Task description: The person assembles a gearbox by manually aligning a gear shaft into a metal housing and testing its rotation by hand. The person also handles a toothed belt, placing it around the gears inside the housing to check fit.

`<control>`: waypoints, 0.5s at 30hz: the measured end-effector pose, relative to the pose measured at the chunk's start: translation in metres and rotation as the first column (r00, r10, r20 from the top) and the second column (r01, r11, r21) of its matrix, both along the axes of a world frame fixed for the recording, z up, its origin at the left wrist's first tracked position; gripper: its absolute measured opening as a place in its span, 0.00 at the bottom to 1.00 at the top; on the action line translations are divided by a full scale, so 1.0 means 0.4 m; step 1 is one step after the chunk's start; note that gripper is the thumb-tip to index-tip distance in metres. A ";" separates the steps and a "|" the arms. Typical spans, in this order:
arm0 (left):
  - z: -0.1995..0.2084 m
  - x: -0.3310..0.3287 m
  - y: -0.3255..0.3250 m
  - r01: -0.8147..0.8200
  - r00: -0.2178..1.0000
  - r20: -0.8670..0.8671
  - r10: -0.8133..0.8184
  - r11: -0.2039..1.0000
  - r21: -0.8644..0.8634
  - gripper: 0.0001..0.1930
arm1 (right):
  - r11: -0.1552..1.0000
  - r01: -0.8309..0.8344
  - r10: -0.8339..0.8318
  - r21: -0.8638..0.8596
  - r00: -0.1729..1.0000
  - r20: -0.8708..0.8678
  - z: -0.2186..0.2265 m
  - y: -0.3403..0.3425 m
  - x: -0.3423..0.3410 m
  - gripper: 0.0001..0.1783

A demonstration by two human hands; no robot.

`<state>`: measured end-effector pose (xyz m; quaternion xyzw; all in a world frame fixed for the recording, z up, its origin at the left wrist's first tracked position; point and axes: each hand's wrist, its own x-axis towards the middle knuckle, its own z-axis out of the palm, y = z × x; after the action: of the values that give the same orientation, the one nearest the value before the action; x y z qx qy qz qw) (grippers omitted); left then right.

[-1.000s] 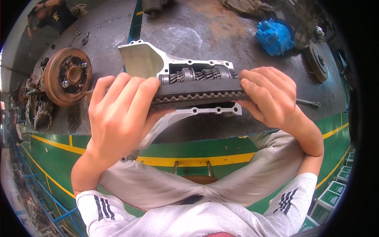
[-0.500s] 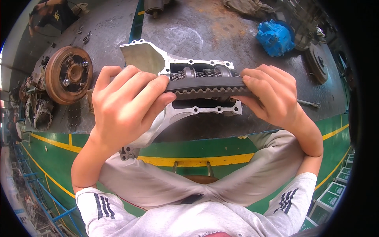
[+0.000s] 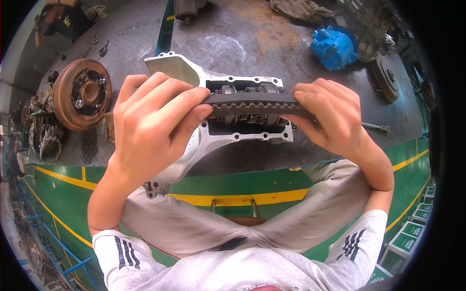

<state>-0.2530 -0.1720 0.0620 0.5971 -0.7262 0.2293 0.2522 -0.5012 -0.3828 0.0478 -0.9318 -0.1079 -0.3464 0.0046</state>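
Observation:
A black toothed belt (image 3: 252,101) is stretched level between my two hands, its teeth showing along the inner side. My left hand (image 3: 155,121) pinches its left end between thumb and fingers. Around the right end, my right hand (image 3: 330,114) is closed, thumb underneath. Below the belt lies an open silver gearbox housing (image 3: 194,150) with a wide bell-shaped left end and bolt holes along its rim. Gears and shafts (image 3: 249,119) show inside it, partly covered by the belt.
The dark metal workbench (image 3: 233,43) carries a rusty brake drum (image 3: 70,94) at left and a blue pump-like unit (image 3: 334,47) at right. Behind my right hand lies a metal rod tool (image 3: 376,127). Another person (image 3: 65,24) is at the far left.
Both hands still hold the belt, which has tilted slightly so less of its toothed inner side shows. The whole view has shifted a little.

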 end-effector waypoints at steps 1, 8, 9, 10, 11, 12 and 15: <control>0.005 -0.002 0.002 -0.002 1.000 -0.012 0.002 1.000 0.014 0.09 | 1.000 -0.005 0.005 0.001 1.000 0.002 0.003 0.001 0.000 0.24; 0.060 -0.006 0.030 0.091 0.895 -0.439 0.074 0.935 0.343 0.19 | 0.991 0.041 -0.040 -0.128 0.999 0.010 0.039 0.010 0.003 0.24; 0.067 -0.002 0.029 0.127 0.838 -0.538 0.091 0.926 0.355 0.21 | 0.991 0.035 -0.034 -0.127 0.999 0.010 0.046 0.012 0.003 0.24; 0.074 0.001 0.028 0.196 0.770 -0.627 0.116 0.892 0.407 0.26 | 0.994 0.019 -0.016 -0.111 0.999 0.027 0.053 0.018 0.003 0.24; 0.078 0.002 0.026 0.203 0.788 -0.606 0.112 0.881 0.427 0.26 | 0.990 0.039 -0.033 -0.138 0.998 0.046 0.057 0.021 0.005 0.22; 0.080 0.001 0.024 0.206 0.799 -0.591 0.109 0.874 0.440 0.26 | 0.987 0.048 -0.035 -0.154 0.996 0.083 0.061 0.024 0.010 0.21; 0.076 -0.010 0.017 0.233 0.828 -0.557 0.057 0.869 0.437 0.22 | 0.984 0.079 -0.058 -0.160 0.990 0.129 0.073 0.028 0.007 0.20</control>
<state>-0.2571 -0.1650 0.0926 0.6458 -0.6831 -0.1558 0.3033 -0.4984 -0.3715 0.0771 -0.9090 -0.1041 -0.3933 -0.0908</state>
